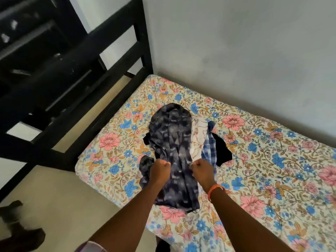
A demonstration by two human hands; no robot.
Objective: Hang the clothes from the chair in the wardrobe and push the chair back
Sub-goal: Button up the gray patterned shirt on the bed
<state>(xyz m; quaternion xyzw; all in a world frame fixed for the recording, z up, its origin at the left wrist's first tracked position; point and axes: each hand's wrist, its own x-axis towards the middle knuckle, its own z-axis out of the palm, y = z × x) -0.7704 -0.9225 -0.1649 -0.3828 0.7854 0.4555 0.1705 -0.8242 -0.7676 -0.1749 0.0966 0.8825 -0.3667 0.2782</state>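
Both hands work at the near end of a pile of clothes on the bed (272, 160), which is covered in a floral sheet. The left hand (160, 171) has its fingers (166, 163) curled tight, gripping the dark mottled blue garment (174, 142) at its left edge. The right hand (201, 170), fingers likewise curled, pinches the same garment at its right edge; an orange wristband (215, 189) sits on that wrist. The garment runs from beyond the fingers back toward the person, lying between the two forearms.

Just right of the right-hand fingers lie a cream patterned cloth (198, 137), a blue checked shirt (209, 150) and a black piece (222, 151), all partly under the mottled garment.

Left of the fingers and beyond stands the black bed frame (109, 84). Far left, on the floor, a dark object (20, 231) is blurred. No labels or writing can be read on any item.
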